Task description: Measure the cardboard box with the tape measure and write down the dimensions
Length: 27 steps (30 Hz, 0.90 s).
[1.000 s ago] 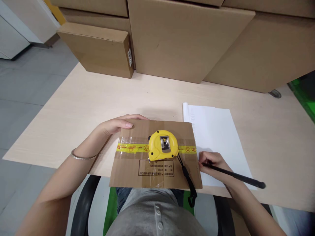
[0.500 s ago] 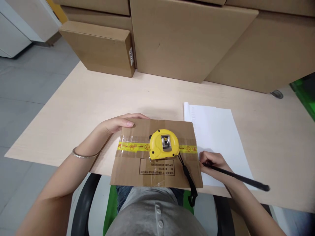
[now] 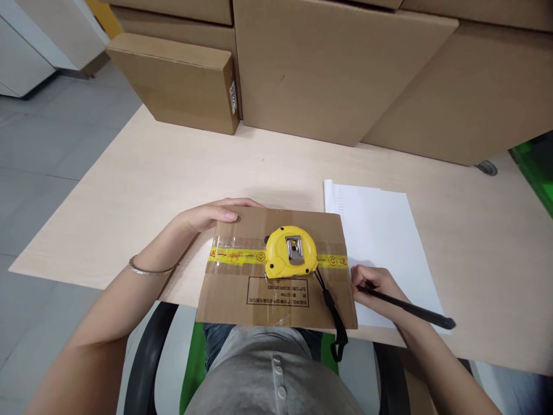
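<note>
A cardboard box point(image 3: 233, 291) with a band of yellow tape lies in front of me at the table's near edge. On top of it rests a yellow tape measure point(image 3: 283, 253), its black wrist strap point(image 3: 334, 317) trailing over the box's near right side. My left hand point(image 3: 220, 213) grips the box's far left corner, thumb on top and fingers behind. At the box's right side my right hand point(image 3: 374, 282) is closed round a black pen point(image 3: 415, 313). The pen's tip is hidden. White paper sheets point(image 3: 384, 230) lie under and beyond that hand.
Large cardboard boxes point(image 3: 328, 69) stand along the back of the table point(image 3: 129, 190). A smaller carton point(image 3: 177, 83) leans at the back left. Chair armrests point(image 3: 151, 357) flank me below the near edge.
The pen's rear end has swung slightly to the left and up. Both hands, the box and the tape measure have otherwise stayed almost where they were.
</note>
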Each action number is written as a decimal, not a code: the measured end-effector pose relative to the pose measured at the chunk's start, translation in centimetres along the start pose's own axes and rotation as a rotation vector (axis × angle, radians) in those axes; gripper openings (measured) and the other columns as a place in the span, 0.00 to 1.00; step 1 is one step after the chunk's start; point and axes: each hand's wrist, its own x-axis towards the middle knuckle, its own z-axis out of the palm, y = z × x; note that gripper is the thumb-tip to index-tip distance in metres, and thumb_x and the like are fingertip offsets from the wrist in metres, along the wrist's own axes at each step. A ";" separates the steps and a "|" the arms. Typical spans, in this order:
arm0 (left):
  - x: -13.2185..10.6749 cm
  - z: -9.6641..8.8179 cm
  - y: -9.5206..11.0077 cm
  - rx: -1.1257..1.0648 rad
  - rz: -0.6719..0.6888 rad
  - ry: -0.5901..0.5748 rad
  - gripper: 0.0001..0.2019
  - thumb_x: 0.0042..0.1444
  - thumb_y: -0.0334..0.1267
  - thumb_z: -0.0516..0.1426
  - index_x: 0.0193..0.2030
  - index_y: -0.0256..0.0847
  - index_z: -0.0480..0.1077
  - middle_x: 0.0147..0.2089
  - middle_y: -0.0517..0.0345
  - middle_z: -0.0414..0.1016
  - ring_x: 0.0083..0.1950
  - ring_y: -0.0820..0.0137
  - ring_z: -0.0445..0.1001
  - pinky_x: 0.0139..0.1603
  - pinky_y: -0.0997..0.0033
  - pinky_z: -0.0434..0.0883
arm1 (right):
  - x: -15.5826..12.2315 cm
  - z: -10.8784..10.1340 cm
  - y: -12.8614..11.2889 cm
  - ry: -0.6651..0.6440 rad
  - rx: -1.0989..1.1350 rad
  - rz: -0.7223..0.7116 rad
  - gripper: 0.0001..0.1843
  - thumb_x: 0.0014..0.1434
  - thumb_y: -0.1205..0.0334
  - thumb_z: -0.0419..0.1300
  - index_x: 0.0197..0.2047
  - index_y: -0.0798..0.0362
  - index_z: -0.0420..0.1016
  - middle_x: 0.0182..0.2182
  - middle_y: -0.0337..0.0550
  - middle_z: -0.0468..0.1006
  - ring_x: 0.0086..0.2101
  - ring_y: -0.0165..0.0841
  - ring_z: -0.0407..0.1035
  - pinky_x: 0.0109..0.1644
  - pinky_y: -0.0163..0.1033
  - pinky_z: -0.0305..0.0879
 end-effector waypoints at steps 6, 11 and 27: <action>0.0 -0.2 -0.1 0.017 -0.001 -0.029 0.26 0.52 0.41 0.66 0.60 0.39 0.79 0.56 0.48 0.86 0.49 0.58 0.85 0.48 0.66 0.80 | 0.1 0.0 -0.2 0.011 0.024 0.034 0.20 0.55 0.59 0.67 0.21 0.49 0.60 0.19 0.35 0.64 0.22 0.28 0.56 0.26 0.35 0.51; 0.0 -0.3 -0.1 0.037 0.005 -0.014 0.26 0.53 0.41 0.66 0.60 0.39 0.78 0.56 0.48 0.86 0.50 0.58 0.84 0.50 0.66 0.80 | 0.0 0.1 0.7 0.029 0.037 0.041 0.22 0.54 0.57 0.71 0.22 0.49 0.61 0.19 0.33 0.64 0.21 0.27 0.55 0.25 0.35 0.50; 0.4 -0.9 -0.3 0.093 0.032 0.019 0.25 0.48 0.46 0.69 0.54 0.43 0.82 0.49 0.55 0.88 0.44 0.64 0.84 0.44 0.72 0.79 | 4.1 -5.3 -1.8 0.149 -0.750 0.376 0.36 0.68 0.36 0.59 0.14 0.48 0.65 0.15 0.47 0.73 0.15 0.32 0.57 0.23 0.43 0.51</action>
